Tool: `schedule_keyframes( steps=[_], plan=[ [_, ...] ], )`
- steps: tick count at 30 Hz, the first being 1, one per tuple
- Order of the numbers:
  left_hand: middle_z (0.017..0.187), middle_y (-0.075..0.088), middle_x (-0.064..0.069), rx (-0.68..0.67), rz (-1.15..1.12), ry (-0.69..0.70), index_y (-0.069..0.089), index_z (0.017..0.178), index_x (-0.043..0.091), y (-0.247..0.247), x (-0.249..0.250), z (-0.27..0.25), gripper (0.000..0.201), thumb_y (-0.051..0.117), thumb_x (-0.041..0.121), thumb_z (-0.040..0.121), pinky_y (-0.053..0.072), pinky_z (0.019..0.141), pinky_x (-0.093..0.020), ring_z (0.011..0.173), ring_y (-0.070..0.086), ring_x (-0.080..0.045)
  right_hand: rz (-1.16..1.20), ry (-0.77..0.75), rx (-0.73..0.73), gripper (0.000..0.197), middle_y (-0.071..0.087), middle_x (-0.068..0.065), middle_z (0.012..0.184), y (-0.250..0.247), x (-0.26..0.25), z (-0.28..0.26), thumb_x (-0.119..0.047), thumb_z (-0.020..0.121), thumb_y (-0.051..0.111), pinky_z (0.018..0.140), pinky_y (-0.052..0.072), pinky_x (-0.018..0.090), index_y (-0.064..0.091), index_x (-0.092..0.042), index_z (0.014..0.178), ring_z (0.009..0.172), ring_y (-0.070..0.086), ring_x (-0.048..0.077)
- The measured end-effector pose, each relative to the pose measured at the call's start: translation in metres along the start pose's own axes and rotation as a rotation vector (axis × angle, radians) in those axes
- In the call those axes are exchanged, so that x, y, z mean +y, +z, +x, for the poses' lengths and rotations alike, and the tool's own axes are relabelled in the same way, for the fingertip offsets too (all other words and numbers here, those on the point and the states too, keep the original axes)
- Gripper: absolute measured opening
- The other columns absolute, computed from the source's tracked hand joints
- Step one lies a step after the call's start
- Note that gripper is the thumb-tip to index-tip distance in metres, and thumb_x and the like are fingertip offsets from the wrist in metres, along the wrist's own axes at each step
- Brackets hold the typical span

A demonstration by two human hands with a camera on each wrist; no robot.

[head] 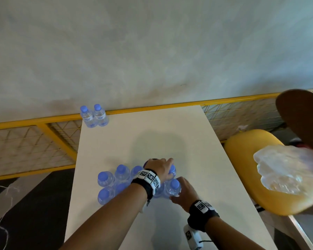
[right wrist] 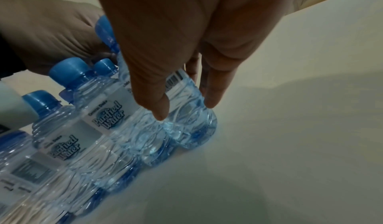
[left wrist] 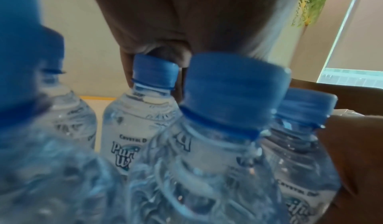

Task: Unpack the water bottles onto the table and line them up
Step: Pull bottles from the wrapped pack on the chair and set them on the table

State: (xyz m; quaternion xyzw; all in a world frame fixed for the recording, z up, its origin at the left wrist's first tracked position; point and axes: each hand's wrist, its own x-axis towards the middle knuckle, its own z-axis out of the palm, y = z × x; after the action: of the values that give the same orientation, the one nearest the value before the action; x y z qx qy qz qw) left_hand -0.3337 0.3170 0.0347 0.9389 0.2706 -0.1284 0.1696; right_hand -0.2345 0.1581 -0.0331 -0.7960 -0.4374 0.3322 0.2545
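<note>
Several small clear water bottles with blue caps [head: 114,181] stand bunched together on the near left of the white table [head: 170,134]. My left hand [head: 167,168] reaches over them and pinches the cap of the far right bottle [head: 172,171]; its fingers curl round that cap [left wrist: 154,71] in the left wrist view. My right hand [head: 179,191] grips the body of the near right bottle [head: 174,188], thumb and fingers on either side of it [right wrist: 190,129]. Two more bottles [head: 94,116] stand side by side at the far left corner.
A crumpled clear plastic wrap [head: 285,170] lies on a yellow chair seat [head: 242,150] to the right of the table. A yellow railing with mesh [head: 152,107] runs behind the table's far edge. A brown chair back [head: 302,114] rises at the far right.
</note>
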Motion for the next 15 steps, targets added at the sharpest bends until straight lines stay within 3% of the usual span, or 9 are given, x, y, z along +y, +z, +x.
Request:
schedule_keyframes(
  steps=[4, 15],
  plan=[
    [0.113, 0.070, -0.009, -0.003, 0.014, -0.019, 0.044, 0.130, 0.018, 0.002, -0.002, 0.003, 0.042, 0.055, 0.044, 0.099, 0.056, 0.086, -0.047, 0.098, 0.069, -0.035, -0.003, -0.024, 0.002, 0.052, 0.062, -0.010, 0.105, -0.001, -0.002, 0.000, -0.025, 0.063, 0.074, 0.077, 0.050, 0.025, 0.059, -0.025, 0.112, 0.091, 0.061, 0.010],
    [0.111, 0.072, -0.007, 0.002, -0.022, -0.105, 0.047, 0.129, 0.020, -0.004, 0.000, 0.000, 0.038, 0.055, 0.042, 0.098, 0.044, 0.080, -0.042, 0.105, 0.063, -0.033, -0.035, -0.054, -0.077, 0.059, 0.061, -0.015, 0.109, -0.014, 0.001, 0.004, -0.030, 0.064, 0.076, 0.081, 0.054, 0.032, 0.053, -0.034, 0.117, 0.094, 0.062, 0.008]
  ],
)
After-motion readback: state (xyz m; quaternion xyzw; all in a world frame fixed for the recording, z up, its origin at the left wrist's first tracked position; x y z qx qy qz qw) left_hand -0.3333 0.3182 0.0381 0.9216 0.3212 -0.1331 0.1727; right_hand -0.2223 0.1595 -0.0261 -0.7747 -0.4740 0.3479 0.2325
